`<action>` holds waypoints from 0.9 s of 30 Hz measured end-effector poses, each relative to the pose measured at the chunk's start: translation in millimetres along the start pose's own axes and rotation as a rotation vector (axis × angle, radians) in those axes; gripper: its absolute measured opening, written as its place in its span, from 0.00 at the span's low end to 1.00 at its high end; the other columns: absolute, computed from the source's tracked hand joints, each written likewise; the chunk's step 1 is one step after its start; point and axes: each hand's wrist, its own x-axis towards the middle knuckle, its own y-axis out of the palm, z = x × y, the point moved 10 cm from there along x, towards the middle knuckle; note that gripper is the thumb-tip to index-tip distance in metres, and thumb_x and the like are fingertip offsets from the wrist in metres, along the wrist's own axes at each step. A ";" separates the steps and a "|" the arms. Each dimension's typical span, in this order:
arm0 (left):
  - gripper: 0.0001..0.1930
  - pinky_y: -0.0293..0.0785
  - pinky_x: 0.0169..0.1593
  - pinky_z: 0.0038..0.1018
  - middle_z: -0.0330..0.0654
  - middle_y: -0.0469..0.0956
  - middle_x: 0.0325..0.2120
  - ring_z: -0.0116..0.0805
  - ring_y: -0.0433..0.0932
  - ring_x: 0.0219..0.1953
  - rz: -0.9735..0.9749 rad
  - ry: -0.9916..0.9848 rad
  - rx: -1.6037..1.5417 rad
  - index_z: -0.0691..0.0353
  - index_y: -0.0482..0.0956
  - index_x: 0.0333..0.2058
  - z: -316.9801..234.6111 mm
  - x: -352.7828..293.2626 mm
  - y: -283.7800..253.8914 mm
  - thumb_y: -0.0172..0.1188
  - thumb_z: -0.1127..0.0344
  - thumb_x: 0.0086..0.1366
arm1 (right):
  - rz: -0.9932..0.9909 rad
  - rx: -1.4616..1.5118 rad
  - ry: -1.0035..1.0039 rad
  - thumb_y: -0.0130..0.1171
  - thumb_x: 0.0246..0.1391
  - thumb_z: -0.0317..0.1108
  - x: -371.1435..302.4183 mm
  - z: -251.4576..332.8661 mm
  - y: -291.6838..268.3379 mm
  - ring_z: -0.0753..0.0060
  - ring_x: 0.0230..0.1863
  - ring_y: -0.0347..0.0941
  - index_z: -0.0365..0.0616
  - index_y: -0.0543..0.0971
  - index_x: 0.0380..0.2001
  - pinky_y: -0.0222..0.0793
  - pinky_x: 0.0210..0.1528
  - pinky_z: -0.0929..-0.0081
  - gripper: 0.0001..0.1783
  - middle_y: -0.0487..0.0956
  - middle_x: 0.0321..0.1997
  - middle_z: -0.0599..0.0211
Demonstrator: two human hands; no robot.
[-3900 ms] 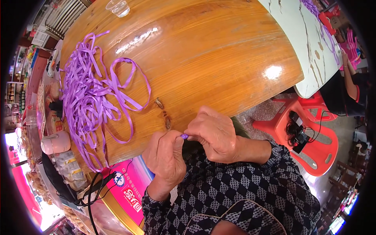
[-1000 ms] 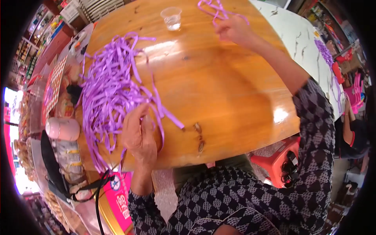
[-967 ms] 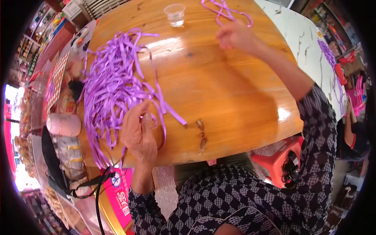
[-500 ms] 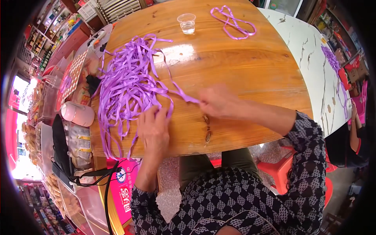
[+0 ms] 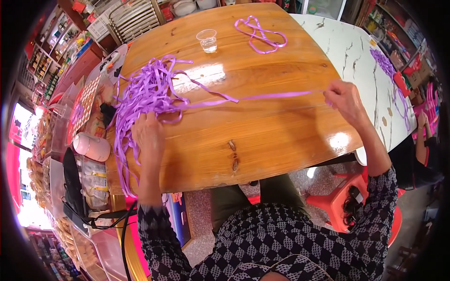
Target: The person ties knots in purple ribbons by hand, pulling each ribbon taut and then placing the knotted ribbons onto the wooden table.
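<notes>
A tangled heap of shiny purple ribbon (image 5: 147, 84) lies on the left of the wooden table (image 5: 262, 126). At the heap's near edge rests my left hand (image 5: 149, 133), fingers bent down and closed on the ribbons; the fingertips are partly hidden. Out to the right, over the table's right side, my right hand (image 5: 347, 100) pinches the end of one ribbon strand (image 5: 281, 95). That strand runs taut from the heap across the table. Another loose ribbon end (image 5: 211, 90) lies just beyond it.
A clear plastic cup (image 5: 208, 42) with liquid stands at the far side, beside a looped purple ribbon (image 5: 262, 35). A pink bottle (image 5: 91, 147) stands left. On the right, a white marble-look table (image 5: 349, 51) holds more purple ribbon (image 5: 383, 62), near another person's arm (image 5: 422, 140).
My right hand has moved far to the right, drawing a ribbon strand out straight from the heap. My left hand has shifted left and slightly away from me, onto the heap's edge.
</notes>
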 end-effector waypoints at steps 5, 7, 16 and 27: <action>0.14 0.70 0.45 0.37 0.47 0.76 0.37 0.44 0.74 0.41 -0.198 0.188 -0.619 0.64 0.76 0.38 -117.0 -8.9 -88.9 0.63 0.68 0.52 | 0.181 0.172 -0.163 0.57 0.50 0.30 -61.3 62.7 41.7 0.80 0.18 0.67 0.39 0.77 0.23 0.61 0.20 0.81 0.07 0.74 0.18 0.71; 0.18 0.68 0.49 0.34 0.48 0.75 0.41 0.39 0.73 0.45 0.074 0.261 -1.152 0.65 0.75 0.42 -166.1 -14.4 -106.2 0.63 0.65 0.53 | 0.271 0.337 -0.437 0.59 0.49 0.29 -83.8 124.3 57.0 0.75 0.22 0.71 0.40 0.76 0.24 0.63 0.22 0.77 0.04 0.74 0.21 0.66; 0.10 0.70 0.40 0.21 0.36 0.77 0.30 0.25 0.74 0.33 0.953 -0.128 -1.560 0.67 0.77 0.38 -202.5 -82.1 -22.5 0.58 0.68 0.60 | 0.213 0.205 -0.409 0.59 0.44 0.23 -83.1 113.7 58.3 0.59 0.24 0.68 0.39 0.71 0.27 0.63 0.25 0.69 0.07 0.71 0.24 0.62; 0.14 0.64 0.45 0.37 0.43 0.73 0.36 0.47 0.65 0.45 0.187 0.752 -0.917 0.61 0.76 0.34 -242.3 -35.9 -52.7 0.60 0.74 0.44 | 0.189 0.382 -0.170 0.56 0.48 0.24 -82.1 69.8 83.6 0.80 0.29 0.69 0.37 0.75 0.29 0.65 0.31 0.81 0.03 0.74 0.26 0.68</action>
